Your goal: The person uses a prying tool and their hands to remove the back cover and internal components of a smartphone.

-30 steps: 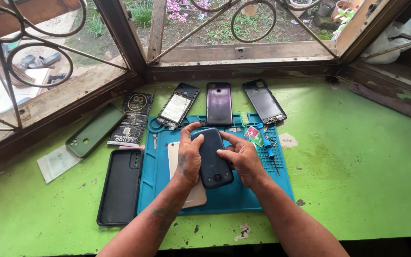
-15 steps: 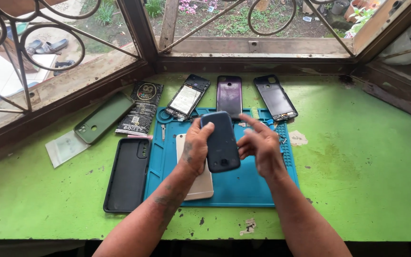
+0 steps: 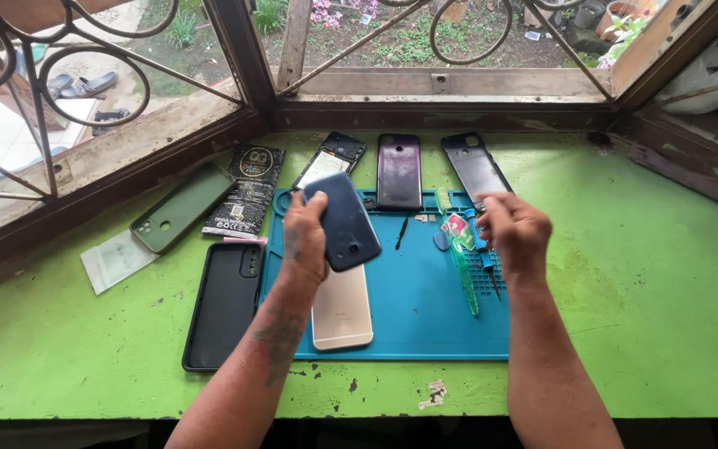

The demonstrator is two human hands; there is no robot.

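My left hand point(image 3: 302, 241) holds a dark blue phone point(image 3: 344, 220) by its left edge, tilted above the blue work mat point(image 3: 413, 308). A gold phone point(image 3: 341, 306) lies face down on the mat beneath it. My right hand point(image 3: 515, 234) hovers over the mat's right side with fingers loosely curled and nothing in them, just above a green brush point(image 3: 461, 249) and a blue screwdriver point(image 3: 484, 254).
Three opened phones point(image 3: 399, 170) lie in a row at the mat's far edge. A black case point(image 3: 224, 303), a green case point(image 3: 181, 208), a black packet point(image 3: 247, 202) and a clear film point(image 3: 115, 259) rest left on the green table point(image 3: 650, 316). Barred windows rise behind.
My right hand has let go of the dark blue phone and moved right over the tools. The left hand alone now holds the phone, lifted slightly left.
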